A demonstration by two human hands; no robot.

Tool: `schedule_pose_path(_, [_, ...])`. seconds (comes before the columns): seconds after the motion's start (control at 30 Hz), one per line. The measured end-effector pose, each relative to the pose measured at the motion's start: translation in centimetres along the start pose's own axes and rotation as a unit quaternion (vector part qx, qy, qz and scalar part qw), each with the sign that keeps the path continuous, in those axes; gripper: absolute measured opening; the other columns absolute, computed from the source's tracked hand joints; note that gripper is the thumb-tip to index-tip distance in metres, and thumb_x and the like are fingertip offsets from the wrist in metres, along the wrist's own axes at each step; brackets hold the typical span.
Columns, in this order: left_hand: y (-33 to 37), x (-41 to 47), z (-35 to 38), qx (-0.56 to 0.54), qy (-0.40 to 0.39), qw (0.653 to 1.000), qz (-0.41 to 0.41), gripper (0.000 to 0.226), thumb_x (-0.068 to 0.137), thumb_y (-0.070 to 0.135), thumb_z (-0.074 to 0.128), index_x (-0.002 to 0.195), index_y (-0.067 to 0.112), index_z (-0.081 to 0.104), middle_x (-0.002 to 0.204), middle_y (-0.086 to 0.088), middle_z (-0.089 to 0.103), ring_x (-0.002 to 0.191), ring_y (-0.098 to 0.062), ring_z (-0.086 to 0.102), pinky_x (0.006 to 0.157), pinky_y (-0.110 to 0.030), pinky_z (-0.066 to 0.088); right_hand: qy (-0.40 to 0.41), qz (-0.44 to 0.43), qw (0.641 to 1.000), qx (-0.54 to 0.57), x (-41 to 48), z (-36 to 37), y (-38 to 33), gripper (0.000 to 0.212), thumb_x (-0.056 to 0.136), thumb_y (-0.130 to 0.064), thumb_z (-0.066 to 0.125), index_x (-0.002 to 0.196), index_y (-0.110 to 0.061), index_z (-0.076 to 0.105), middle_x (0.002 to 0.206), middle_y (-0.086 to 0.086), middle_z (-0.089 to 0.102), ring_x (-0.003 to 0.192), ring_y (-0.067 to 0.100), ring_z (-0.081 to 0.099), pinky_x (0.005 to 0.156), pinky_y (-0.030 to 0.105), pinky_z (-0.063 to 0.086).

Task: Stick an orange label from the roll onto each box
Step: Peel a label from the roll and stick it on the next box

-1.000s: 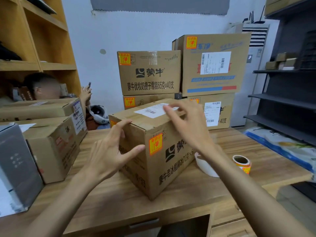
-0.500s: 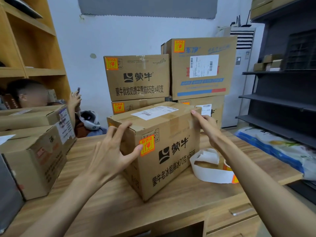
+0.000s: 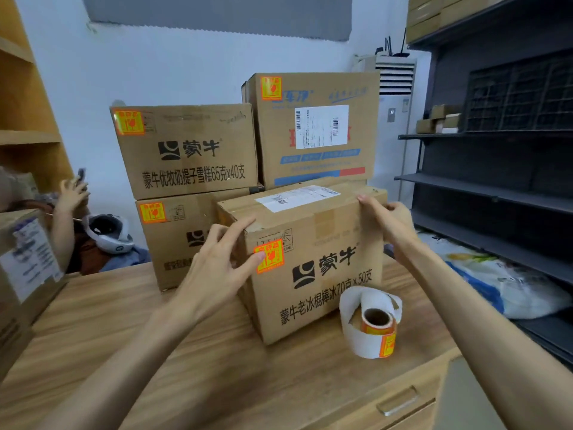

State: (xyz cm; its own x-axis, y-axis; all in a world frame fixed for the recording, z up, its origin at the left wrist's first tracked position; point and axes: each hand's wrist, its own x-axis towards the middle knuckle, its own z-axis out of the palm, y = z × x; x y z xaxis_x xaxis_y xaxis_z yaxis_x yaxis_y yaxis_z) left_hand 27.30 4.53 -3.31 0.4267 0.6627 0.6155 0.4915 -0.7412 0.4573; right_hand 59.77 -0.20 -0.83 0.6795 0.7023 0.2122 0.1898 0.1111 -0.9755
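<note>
Cardboard carton (image 3: 328,234), orange-labelled, held between spread left hand (image 3: 217,268) and corner-gripping right hand (image 3: 390,225); may knock adjacent label roll (image 3: 376,324) if swung.

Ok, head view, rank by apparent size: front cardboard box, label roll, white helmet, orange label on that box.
Front brown cardboard box
Roll of orange labels with white backing
White helmet, but farther away
Square orange label on it

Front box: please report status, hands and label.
Left hand presses front box at left corner, thumb on orange label. Right hand grips its top right edge. Label roll lies beside, nothing blocking.
</note>
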Motion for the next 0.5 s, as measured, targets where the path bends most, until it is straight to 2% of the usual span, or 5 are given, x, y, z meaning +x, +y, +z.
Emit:
schedule_pose_path(0.1, [0.3, 2.3, 2.8, -0.054, -0.012, 0.998, -0.007, 0.061, 0.093, 0.045, 0.066, 0.143, 0.061, 0.035, 0.121, 0.01, 0.047, 0.102, -0.014, 0.066, 0.097, -0.047, 0.052, 0.021, 0.01, 1.0, -0.002, 2.0, -2.0, 0.5, 0.096, 0.059, -0.075, 0.073, 0.129, -0.013, 0.054, 0.121, 0.002, 0.062, 0.108, 0.019, 0.059, 0.094, 0.044, 0.05])
schedule_pose_path(0.23, [1.0, 5.3, 5.8, -0.093, -0.028, 0.995, -0.015, 0.059, 0.096, 0.043, 0.064, 0.142, 0.062, 0.034, 0.125, 0.008, 0.046, 0.122, -0.017, 0.056, 0.105, -0.051, 0.048, 0.038, 0.018, 0.999, 0.0, 4.7, -4.0, 1.1, 0.104, 0.057, -0.075, 0.074, 0.137, -0.013, 0.049, 0.129, 0.003, 0.058, 0.113, 0.022, 0.056, 0.1, 0.051, 0.048])
schedule_pose_path(0.33, [1.6, 7.0, 7.3, -0.112, -0.033, 0.993, -0.017, 0.058, 0.097, 0.04, 0.063, 0.142, 0.061, 0.034, 0.128, 0.008, 0.045, 0.127, -0.016, 0.052, 0.109, -0.05, 0.045, 0.047, 0.028, 0.998, 0.01, 6.8, -4.8, 1.6, 0.099, 0.064, -0.068, 0.076, 0.139, -0.01, 0.045, 0.131, 0.004, 0.057, 0.115, 0.023, 0.055, 0.102, 0.052, 0.046])
schedule_pose_path(0.5, [2.2, 8.8, 8.8, -0.102, -0.043, 0.994, -0.015, 0.058, 0.098, 0.039, 0.062, 0.146, 0.056, 0.033, 0.131, 0.004, 0.044, 0.127, -0.013, 0.047, 0.11, -0.044, 0.042, 0.049, 0.037, 0.998, 0.016, 9.0, -5.5, 2.6, 0.104, 0.061, -0.069, 0.075, 0.14, -0.01, 0.044, 0.133, 0.005, 0.055, 0.116, 0.023, 0.053, 0.101, 0.052, 0.045])
